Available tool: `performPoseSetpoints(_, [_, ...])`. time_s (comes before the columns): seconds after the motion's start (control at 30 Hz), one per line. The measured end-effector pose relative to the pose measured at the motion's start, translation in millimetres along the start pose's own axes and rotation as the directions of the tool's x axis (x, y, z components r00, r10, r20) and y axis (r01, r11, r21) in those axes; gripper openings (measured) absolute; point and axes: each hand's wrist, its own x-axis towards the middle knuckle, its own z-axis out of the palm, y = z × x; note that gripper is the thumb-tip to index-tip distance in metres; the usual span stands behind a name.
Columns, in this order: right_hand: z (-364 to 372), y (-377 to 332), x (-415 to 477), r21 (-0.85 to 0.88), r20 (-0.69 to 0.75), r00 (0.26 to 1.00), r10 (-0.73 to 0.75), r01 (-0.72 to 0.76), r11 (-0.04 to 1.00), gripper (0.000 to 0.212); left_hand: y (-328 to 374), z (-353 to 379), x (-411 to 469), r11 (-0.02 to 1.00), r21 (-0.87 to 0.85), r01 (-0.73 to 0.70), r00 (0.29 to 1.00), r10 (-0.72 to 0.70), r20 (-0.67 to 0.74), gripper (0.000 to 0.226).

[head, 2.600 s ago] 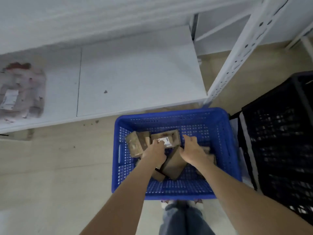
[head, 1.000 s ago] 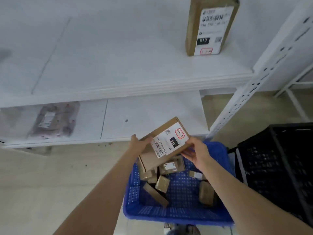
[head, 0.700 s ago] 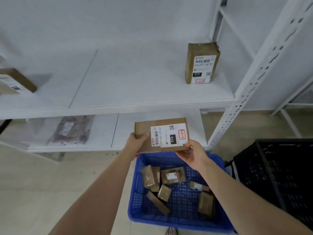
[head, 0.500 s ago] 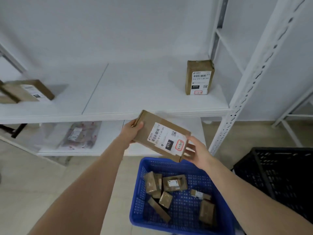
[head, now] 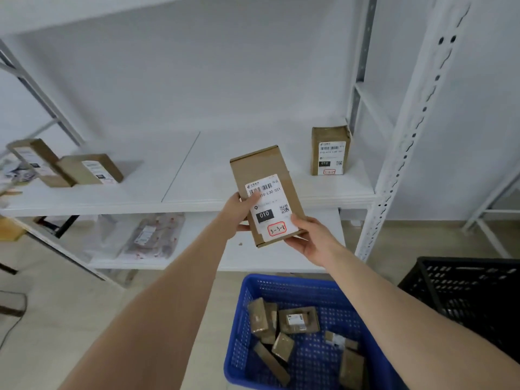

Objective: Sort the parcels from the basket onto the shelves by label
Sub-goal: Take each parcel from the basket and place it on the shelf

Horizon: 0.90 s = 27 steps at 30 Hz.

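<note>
White wall (head: pixel 197 66) and white metal shelves fill the far side of the room, and the floor (head: pixel 70 319) is pale. Both hands hold one brown parcel (head: pixel 259 167) up in the air, in front of the edge of the middle shelf (head: pixel 197 178) and not touching it. The parcel's long side runs up and down, with the top leaning a little to the left. Its white label (head: pixel 267 204) faces the camera. The label has a barcode, a black patch that says 010, and a red ring with hand-written numbers at the bottom.

On the middle shelf, a small parcel (head: pixel 330 150) stands upright at the far right, near the white post (head: pixel 408 136). Two more parcels (head: pixel 87 168) lean at the far left. A clear bag (head: pixel 153 235) lies on the lower shelf (head: pixel 267 257). Near the person, a blue basket (head: pixel 239 333) sits on the floor with several small brown parcels (head: pixel 298 320) lying mixed up inside. A black crate (head: pixel 464 285) stands just to its right. Nothing is between the held parcel and the middle shelf.

Both arms reach forward and up. The left hand (head: pixel 237 212) grips the parcel's left long edge, with the thumb lying over the barcode. The right hand (head: pixel 309 237) holds the bottom right corner, thumb on the front and fingers under it. The two hands are apart, each closed on the parcel.
</note>
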Motion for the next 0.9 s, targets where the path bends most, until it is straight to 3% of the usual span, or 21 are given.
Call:
performPoseSetpoints(0.2, [4.5, -12.7, -11.5, 0.03, 0.006, 1.0, 0.001, -0.001, 1.0, 0.031, 16.5, -4.2, -11.3, 0.993, 0.059, -0.1, 0.995, 0.099, 0.022, 0.03])
performPoseSetpoints(0.43, [5.2, -27.4, -18.4, -0.292, -0.035, 0.996, -0.083, 0.069, 0.954, 0.038, 37.4, -1.4, -22.9, 0.968, 0.166, -0.19, 0.982, 0.189, 0.019, 0.033])
performPoseSetpoints(0.6, [10.7, -38.2, -24.3, -0.384, -0.03, 0.984, -0.176, 0.151, 0.911, 0.044, 49.8, 2.1, -31.1, 0.951, 0.194, -0.242, 0.97, 0.241, 0.029, 0.035])
performPoseSetpoints(0.77, [18.5, -42.3, -25.4, -0.377, 0.011, 0.976, -0.216, 0.204, 0.904, 0.048, 61.2, 2.0, -36.7, 0.954, 0.168, -0.25, 0.968, 0.25, 0.022, 0.039])
performPoseSetpoints(0.9, [29.5, -42.7, -22.9, -0.349, 0.015, 0.979, -0.201, 0.194, 0.917, 0.043, 69.2, -5.0, -30.4, 0.947, 0.19, -0.26, 0.961, 0.272, -0.041, 0.057])
